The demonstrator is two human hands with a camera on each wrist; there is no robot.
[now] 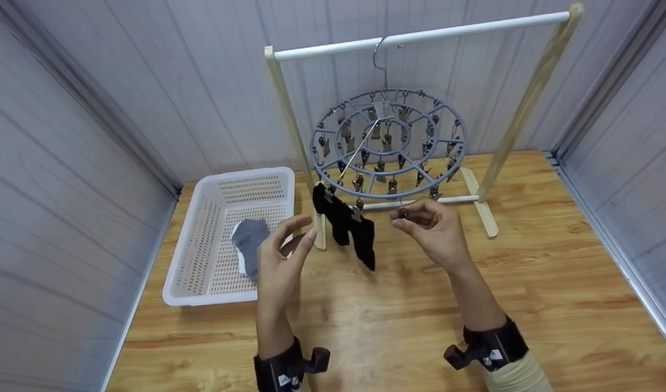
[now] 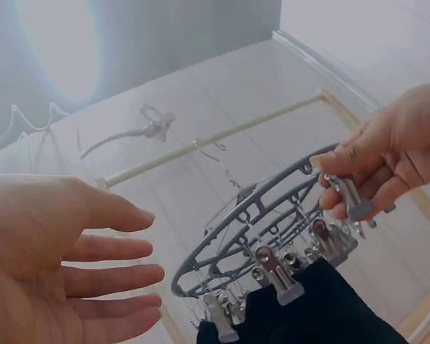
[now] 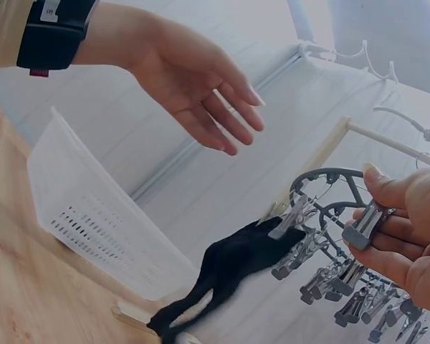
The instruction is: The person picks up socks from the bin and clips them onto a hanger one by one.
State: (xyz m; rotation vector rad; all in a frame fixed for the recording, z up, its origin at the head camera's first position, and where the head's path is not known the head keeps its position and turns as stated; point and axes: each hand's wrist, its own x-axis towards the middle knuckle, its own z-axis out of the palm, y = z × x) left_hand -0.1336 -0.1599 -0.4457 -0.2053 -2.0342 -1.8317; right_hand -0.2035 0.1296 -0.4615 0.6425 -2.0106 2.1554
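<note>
My right hand (image 1: 436, 234) pinches a metal clip (image 3: 369, 223) between thumb and fingers at the front edge of a round grey clip hanger (image 1: 376, 196). That clip holds no cloth. Left of it, black socks (image 1: 344, 223) hang from two clips on the hanger's front left rim. My left hand (image 1: 281, 261) is just left of the socks, apart from them, its fingers extended and holding nothing. In the left wrist view, the left palm faces the hanger with a gap between thumb and fingers. Many more clips dangle from the hanger's rings.
The hanger hooks over the white bar (image 1: 333, 49) of a wooden-legged rack. A white perforated basket (image 1: 183, 239) stands on the wood-look floor at left, with a grey and white sock (image 1: 251, 245) inside. Panelled walls stand behind and at both sides.
</note>
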